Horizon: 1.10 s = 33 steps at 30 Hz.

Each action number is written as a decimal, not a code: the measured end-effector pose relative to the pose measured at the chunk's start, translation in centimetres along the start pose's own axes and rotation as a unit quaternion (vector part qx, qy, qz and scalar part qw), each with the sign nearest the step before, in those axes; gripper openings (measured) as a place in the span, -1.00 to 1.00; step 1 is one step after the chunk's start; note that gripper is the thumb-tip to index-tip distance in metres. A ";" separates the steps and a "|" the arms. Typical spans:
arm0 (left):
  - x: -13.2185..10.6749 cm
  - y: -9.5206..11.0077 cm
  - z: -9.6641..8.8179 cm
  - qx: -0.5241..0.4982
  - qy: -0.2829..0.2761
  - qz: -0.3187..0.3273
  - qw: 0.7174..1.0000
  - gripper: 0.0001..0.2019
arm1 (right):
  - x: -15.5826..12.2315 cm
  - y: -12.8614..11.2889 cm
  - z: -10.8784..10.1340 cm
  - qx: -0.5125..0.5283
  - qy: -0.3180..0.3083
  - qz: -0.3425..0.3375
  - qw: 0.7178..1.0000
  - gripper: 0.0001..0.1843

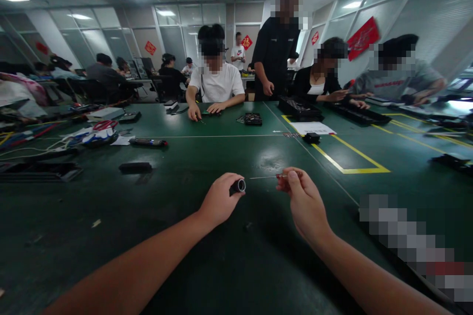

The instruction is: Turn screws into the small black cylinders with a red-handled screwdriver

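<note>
My left hand (219, 201) is closed around a short black cylinder (239, 186), whose round end with a pale ring faces to the right. My right hand (305, 202) grips a small screwdriver (264, 177) by its reddish handle, thumb on top. The thin metal shaft points left at the cylinder, and its tip is a little apart from it. Both hands are above the green tabletop (185, 266). Fingers hide most of the cylinder's body and part of the handle.
A black block (135, 167) and a dark pen-like tool (148, 142) lie to the left, near red-handled scissors (105, 125) and cables. At right are yellow tape lines (364, 172), a paper sheet (314, 128) and a black tray (300, 108). Co-workers (216, 81) sit across the table.
</note>
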<state>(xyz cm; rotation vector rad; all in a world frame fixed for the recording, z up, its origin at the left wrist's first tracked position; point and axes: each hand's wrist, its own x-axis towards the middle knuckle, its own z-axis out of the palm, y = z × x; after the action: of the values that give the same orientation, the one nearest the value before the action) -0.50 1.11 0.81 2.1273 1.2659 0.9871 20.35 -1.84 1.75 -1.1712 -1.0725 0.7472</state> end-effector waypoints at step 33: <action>-1.1 3.2 -4.8 0.042 -0.344 -0.020 0.938 -0.80 | 0.1 -0.4 -0.3 0.056 -0.028 0.009 0.998 -0.69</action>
<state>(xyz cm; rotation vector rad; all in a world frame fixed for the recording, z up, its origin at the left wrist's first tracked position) -2.79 -1.16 5.69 2.2023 0.9879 0.1198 20.70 -1.94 2.13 -1.0717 -1.0541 0.8480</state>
